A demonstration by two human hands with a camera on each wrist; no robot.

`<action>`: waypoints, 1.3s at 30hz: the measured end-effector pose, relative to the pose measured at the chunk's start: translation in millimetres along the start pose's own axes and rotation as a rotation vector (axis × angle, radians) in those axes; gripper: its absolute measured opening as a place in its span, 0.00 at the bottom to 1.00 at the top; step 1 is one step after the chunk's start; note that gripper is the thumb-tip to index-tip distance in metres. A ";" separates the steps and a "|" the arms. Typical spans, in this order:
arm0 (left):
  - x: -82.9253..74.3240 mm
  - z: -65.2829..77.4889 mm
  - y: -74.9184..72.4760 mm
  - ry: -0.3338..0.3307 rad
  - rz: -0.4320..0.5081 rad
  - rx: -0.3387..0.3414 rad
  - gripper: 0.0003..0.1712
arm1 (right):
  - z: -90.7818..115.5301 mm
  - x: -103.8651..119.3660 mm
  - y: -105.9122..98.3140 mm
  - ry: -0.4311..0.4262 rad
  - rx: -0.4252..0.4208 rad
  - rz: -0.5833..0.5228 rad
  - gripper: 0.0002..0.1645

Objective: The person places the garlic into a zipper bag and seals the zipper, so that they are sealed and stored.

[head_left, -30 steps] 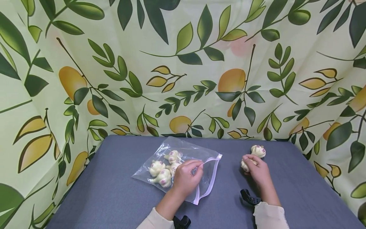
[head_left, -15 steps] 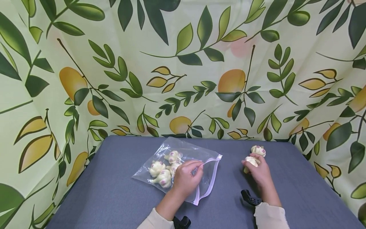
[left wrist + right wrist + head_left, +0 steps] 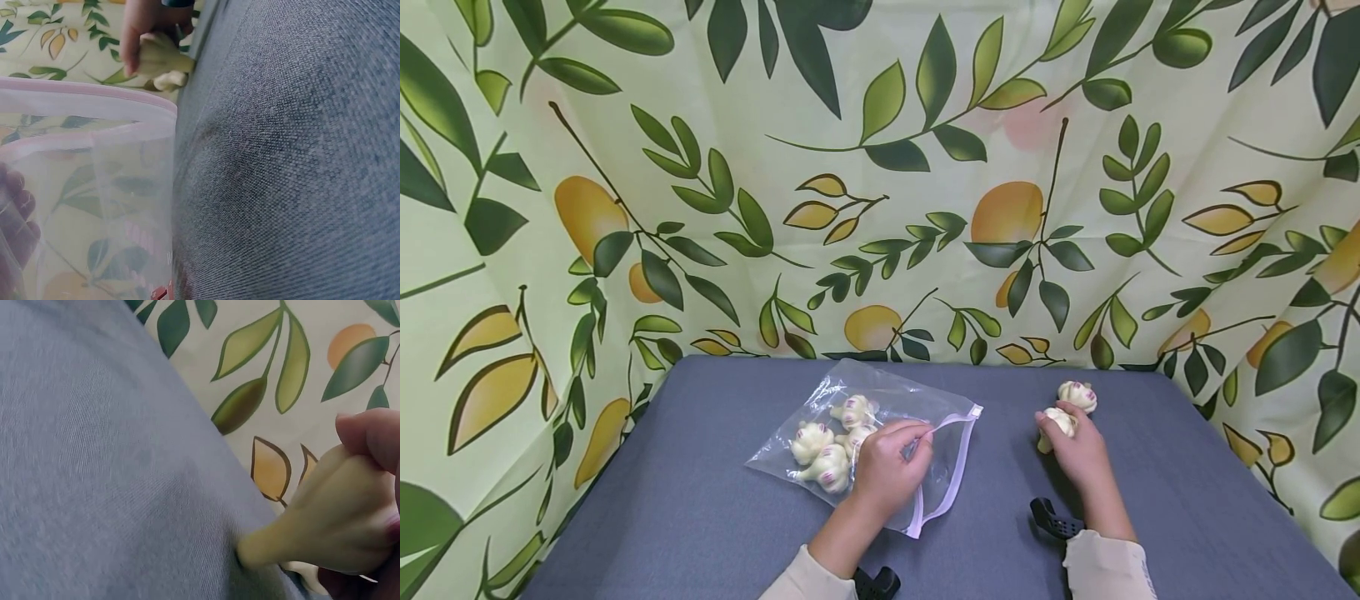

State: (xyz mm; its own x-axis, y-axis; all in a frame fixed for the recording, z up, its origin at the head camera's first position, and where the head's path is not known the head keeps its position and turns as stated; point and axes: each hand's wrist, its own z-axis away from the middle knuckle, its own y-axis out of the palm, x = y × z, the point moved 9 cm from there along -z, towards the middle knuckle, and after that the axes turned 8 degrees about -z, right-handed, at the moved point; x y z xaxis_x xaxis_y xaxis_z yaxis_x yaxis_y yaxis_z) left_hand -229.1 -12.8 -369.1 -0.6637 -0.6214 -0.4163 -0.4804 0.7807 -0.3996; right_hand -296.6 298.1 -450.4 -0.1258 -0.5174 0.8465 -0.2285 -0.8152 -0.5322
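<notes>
A clear zip bag (image 3: pixel 820 400) with a pale lilac zip edge lies on the table, several garlic bulbs (image 3: pixel 829 468) inside it. My left hand (image 3: pixel 891 467) pinches one side of the bag's mouth, and the mouth gapes toward the right. Off to the right, my right hand (image 3: pixel 1081 450) grips a single garlic bulb (image 3: pixel 1060 422) between thumb and fingers. In the right wrist view that bulb (image 3: pixel 331 519) tilts with its stem end down at the cloth. Just behind it sits another garlic bulb (image 3: pixel 1078 395).
Grey-blue cloth covers the table (image 3: pixel 700 500). A leaf-and-fruit patterned curtain (image 3: pixel 865 208) rises along the back and sides. Black wrist devices (image 3: pixel 1054 518) are worn on both arms.
My right fingers have turned the garlic bulb, showing more of its pale underside and bringing its stem toward me. The left hand and the bag stay in place.
</notes>
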 end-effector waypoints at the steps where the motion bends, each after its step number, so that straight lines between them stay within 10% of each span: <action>1: 0.1 0.1 0.1 0.001 0.001 0.000 0.07 | -0.1 0.6 1.3 -0.003 0.013 -0.012 0.42; 39: 1.6 0.8 1.5 0.000 0.025 0.007 0.07 | 2.5 4.6 1.8 0.007 0.115 -0.008 0.46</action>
State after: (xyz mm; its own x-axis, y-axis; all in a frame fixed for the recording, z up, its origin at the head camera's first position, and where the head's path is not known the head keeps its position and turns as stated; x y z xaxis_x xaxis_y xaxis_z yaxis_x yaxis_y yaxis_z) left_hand -230.4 -12.7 -371.0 -0.6752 -0.6018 -0.4265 -0.4596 0.7955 -0.3949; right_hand -295.2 293.5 -447.6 -0.1309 -0.5089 0.8508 -0.1171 -0.8443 -0.5230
